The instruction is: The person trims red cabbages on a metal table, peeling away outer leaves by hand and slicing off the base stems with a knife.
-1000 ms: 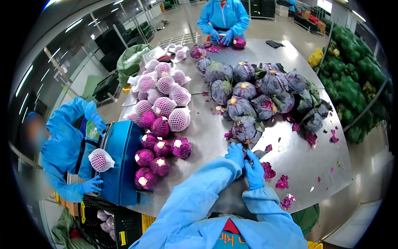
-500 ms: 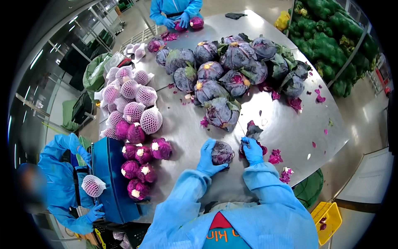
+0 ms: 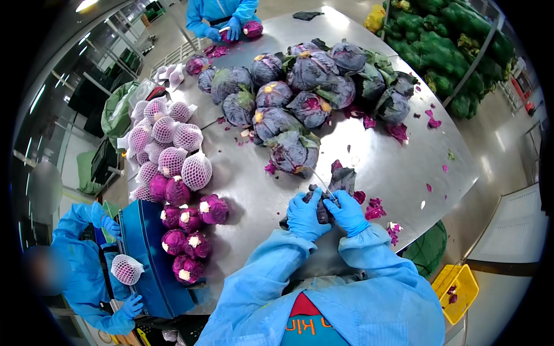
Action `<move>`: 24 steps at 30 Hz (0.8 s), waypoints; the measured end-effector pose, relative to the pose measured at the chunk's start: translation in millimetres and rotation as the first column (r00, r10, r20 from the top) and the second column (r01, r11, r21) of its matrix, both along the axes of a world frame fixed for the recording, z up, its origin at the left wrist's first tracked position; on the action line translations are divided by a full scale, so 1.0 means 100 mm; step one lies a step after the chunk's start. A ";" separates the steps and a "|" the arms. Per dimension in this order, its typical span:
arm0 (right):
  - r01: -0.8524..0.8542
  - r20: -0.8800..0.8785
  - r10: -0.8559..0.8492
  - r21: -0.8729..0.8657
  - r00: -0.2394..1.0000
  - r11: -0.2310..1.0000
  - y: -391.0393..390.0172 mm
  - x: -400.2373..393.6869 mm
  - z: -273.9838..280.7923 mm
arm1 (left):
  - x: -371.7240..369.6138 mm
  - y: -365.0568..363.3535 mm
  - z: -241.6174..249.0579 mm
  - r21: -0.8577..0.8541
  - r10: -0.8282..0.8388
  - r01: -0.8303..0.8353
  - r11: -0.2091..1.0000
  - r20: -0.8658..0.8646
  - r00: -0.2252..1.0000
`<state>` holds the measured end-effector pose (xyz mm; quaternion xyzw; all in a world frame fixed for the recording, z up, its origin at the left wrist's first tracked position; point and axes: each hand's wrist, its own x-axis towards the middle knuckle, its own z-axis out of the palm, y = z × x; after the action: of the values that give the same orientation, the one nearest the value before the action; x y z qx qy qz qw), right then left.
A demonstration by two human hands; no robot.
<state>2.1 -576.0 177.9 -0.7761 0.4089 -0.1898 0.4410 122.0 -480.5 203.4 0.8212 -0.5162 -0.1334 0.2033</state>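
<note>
My left hand (image 3: pixel 306 218), in a blue glove, is closed around the side of a small dark red cabbage (image 3: pixel 321 211), mostly hidden by my fingers. Close beside it, my gloved right hand (image 3: pixel 350 214) grips a knife (image 3: pixel 321 182); its thin blade points away from me over the cabbage, and the handle is hidden in my fist. Just beyond my hands lies a dark outer leaf (image 3: pixel 343 180). A large untrimmed red cabbage (image 3: pixel 293 153) rests farther up the steel table (image 3: pixel 398 167).
Untrimmed cabbages (image 3: pixel 311 70) are heaped at the back. Peeled purple cabbages (image 3: pixel 196 245) and net-wrapped ones (image 3: pixel 172 161) lie left. A co-worker (image 3: pixel 86 259) holds a blue crate (image 3: pixel 151 254); another person (image 3: pixel 222 17) works at the far end. A yellow basket (image 3: pixel 470 291) stands at right.
My hands have come together over the cabbage, with the knife brought across to it from the right. The whole view has shifted slightly.
</note>
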 end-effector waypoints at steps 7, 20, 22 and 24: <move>0.252 -0.218 -0.304 -0.238 0.927 0.938 -0.44 -0.23 -0.49 | 0.28 0.31 -0.21 -0.265 -0.161 0.124 0.956 -0.126 0.979; 0.088 0.276 0.001 -0.310 0.961 0.947 0.52 0.16 0.30 | -0.06 -0.09 -0.46 0.282 0.128 -0.197 0.939 0.245 0.961; 0.103 0.189 -0.053 -0.266 0.981 0.959 0.42 0.28 -0.13 | -0.03 -0.12 -0.60 0.282 0.131 -0.200 0.938 0.246 0.960; 0.091 -0.014 -0.102 -0.339 0.995 0.936 0.20 0.27 -0.47 | 0.08 -0.10 -0.27 0.315 0.026 -0.065 0.947 0.127 0.992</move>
<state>28.8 -556.4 131.3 -0.8221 0.4147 -0.2664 0.2851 129.5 -490.5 176.9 0.8614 -0.4803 -0.1602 0.0394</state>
